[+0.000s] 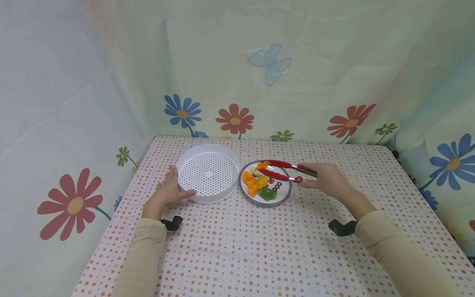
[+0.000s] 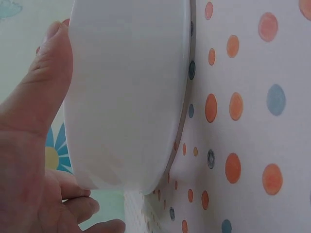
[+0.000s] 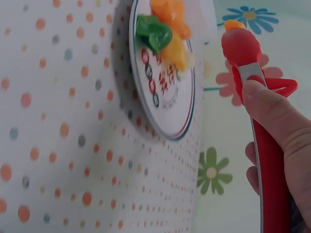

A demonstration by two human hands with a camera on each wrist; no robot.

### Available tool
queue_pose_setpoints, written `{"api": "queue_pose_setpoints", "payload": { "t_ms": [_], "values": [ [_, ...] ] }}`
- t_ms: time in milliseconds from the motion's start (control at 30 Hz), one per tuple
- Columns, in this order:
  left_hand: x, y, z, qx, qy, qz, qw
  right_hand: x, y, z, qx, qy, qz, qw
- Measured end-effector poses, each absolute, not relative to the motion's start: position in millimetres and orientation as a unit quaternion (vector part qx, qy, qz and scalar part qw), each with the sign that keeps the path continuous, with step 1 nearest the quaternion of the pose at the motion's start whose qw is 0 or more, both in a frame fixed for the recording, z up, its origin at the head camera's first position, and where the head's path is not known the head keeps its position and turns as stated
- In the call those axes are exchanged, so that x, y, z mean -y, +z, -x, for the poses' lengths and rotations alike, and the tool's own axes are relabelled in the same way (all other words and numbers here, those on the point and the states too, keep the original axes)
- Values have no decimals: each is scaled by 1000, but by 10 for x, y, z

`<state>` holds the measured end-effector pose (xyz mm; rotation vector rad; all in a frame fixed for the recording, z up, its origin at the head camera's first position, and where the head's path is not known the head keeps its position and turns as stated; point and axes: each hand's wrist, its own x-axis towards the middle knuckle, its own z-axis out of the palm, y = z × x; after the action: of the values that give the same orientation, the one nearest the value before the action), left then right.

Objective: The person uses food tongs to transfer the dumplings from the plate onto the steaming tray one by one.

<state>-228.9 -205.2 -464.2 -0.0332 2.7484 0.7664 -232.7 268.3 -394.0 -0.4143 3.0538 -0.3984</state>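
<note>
My left hand [image 1: 168, 192] rests against the near left side of a white round sieve [image 1: 213, 199] with a perforated bottom. In the left wrist view the thumb [image 2: 51, 68] lies along its rim, with the other fingers spread beside the wall. My right hand [image 1: 326, 177] holds red-tipped metal tongs [image 1: 275, 175] over a patterned white plate [image 1: 285, 189]. Between the tong tips is an orange pepper piece [image 1: 262, 165], raised above the plate. Orange [image 1: 251, 187], yellow [image 1: 262, 181] and green pepper pieces [image 1: 267, 194] lie on the plate, with a pale piece partly hidden behind the tongs.
Sieve and plate stand side by side on a table with a dotted cloth [image 1: 237, 247]. Black wrist mounts [image 1: 341, 227] show at both wrists. A flowered curtain [image 1: 208, 62] hangs behind and along both sides of the table.
</note>
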Motion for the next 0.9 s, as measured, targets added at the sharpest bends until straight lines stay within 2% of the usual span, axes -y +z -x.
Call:
{"api": "queue_pose_setpoints", "payload": {
  "t_ms": [133, 367, 500, 633, 900],
  "values": [
    [2039, -4667, 2304, -952, 268, 14, 145, -2520, -3920, 2319, -980, -137, 141, -10],
    [1991, -4680, 2332, -952, 270, 12, 145, -2302, -4072, 2258, -971, -134, 159, -118],
    [1981, -4659, 2320, -949, 275, 15, 150, -2152, -4130, 2222, -965, -132, 159, -160],
    [1988, -4644, 2304, -949, 278, 15, 148, -1988, -4129, 2222, -966, -128, 154, -161],
    [2021, -4616, 2332, -951, 266, 26, 155, -1598, -4135, 2326, -973, -120, 163, -114]
  ]
}}
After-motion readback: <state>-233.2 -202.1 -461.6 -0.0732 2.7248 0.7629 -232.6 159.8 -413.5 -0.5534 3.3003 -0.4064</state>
